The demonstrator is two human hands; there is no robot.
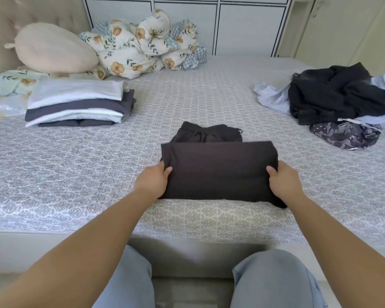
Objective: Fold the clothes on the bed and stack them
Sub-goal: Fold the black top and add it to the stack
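Note:
Dark brown trousers [218, 170] lie folded over on the patterned bed [76, 174] near its front edge, the waistband end showing behind the folded part. My left hand [153, 181] grips the folded cloth's left side, thumb on top. My right hand [283, 182] grips its right side the same way. A stack of folded clothes [76, 105], white and grey, sits at the left. An unfolded heap [333, 98] of black, pale blue and patterned garments lies at the right.
A cream pillow [51, 47] and a bunched floral duvet [142, 45] lie at the head of the bed, back left. White wardrobe doors [242, 23] stand behind. My knees in light jeans [273, 278] are against the bed's front edge.

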